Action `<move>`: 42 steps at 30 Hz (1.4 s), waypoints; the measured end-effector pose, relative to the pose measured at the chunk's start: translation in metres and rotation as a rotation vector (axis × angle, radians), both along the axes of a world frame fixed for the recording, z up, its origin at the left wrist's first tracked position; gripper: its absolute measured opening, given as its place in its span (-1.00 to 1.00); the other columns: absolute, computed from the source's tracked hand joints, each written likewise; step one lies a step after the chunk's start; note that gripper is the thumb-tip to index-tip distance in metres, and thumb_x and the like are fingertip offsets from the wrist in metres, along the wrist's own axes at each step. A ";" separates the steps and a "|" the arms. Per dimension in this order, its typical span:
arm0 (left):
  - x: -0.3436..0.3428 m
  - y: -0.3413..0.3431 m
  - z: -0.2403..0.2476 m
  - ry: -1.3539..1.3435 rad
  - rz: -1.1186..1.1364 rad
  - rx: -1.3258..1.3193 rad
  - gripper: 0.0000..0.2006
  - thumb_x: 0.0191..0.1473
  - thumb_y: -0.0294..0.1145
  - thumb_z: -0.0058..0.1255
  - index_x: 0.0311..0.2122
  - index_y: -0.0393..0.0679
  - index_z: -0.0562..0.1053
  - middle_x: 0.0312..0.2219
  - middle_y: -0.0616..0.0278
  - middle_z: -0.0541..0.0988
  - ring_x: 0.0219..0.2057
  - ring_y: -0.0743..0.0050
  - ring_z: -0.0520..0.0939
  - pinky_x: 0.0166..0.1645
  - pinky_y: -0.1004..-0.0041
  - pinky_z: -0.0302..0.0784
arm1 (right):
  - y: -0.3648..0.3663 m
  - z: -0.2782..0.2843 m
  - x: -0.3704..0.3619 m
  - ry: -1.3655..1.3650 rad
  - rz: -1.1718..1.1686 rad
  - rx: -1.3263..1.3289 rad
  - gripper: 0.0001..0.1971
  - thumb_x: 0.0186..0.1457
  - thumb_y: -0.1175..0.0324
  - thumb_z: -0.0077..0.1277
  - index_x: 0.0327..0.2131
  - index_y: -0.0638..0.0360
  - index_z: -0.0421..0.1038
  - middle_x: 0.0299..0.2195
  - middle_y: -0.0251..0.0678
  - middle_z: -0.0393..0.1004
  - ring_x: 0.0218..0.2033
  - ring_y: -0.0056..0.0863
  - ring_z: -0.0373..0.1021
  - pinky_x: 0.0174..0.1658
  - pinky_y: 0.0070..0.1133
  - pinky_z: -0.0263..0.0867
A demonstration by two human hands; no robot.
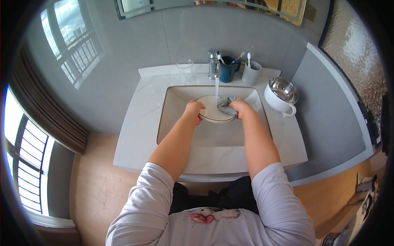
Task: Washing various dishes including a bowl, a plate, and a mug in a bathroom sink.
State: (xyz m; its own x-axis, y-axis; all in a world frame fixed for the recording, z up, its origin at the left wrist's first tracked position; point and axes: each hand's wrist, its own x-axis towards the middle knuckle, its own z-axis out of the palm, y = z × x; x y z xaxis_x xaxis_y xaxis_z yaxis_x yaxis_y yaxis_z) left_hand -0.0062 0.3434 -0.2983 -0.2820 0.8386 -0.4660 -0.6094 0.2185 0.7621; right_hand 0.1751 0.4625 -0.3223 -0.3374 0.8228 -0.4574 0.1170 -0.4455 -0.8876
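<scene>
Over the sink basin (176,135), my left hand (193,111) grips the left rim of a white bowl (210,112) with a dark edge and ribbed outside. My right hand (241,108) is at the bowl's right side, closed on a grey cloth (226,105) that lies against the inside of the bowl. From the chrome faucet (213,64), a stream of water (216,88) runs down into the bowl. The fingers under the bowl are hidden.
On the white counter (135,131), a dark blue cup (228,69) and a grey cup (251,74) hold toothbrushes behind the sink. A white pot with a steel inside (281,95) stands at the right. A clear round dish (185,64) sits at the back left. A mirror (164,6) hangs above.
</scene>
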 end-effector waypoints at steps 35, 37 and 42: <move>0.004 0.002 -0.007 0.116 0.037 -0.071 -0.52 -0.02 -0.75 -0.22 0.06 -0.16 0.28 -0.05 0.03 0.39 -0.07 0.03 0.50 -0.08 0.02 0.58 | 0.006 -0.020 -0.012 0.014 -0.062 -0.052 -0.65 0.13 0.60 -0.19 0.03 0.33 0.25 -0.13 -0.04 0.43 -0.21 -0.17 0.49 -0.33 -0.11 0.51; 0.002 0.000 -0.009 0.222 0.006 -0.078 -0.50 -0.02 -0.77 -0.22 0.06 -0.09 0.30 -0.07 0.04 0.41 -0.11 0.08 0.52 -0.19 0.06 0.61 | 0.002 -0.011 -0.007 -0.042 -0.003 -0.006 -0.65 0.11 0.61 -0.17 0.01 0.33 0.27 -0.15 -0.04 0.44 -0.23 -0.17 0.50 -0.33 -0.13 0.50; -0.009 0.008 -0.023 0.176 -0.236 -0.059 -0.45 -0.05 -0.80 -0.20 0.09 -0.08 0.33 -0.09 0.01 0.46 -0.10 0.07 0.54 -0.16 0.06 0.60 | 0.011 -0.017 0.020 -0.134 0.251 0.171 -0.74 0.03 0.58 0.01 -0.15 0.30 0.42 -0.31 -0.17 0.54 -0.33 -0.37 0.52 -0.26 -0.40 0.46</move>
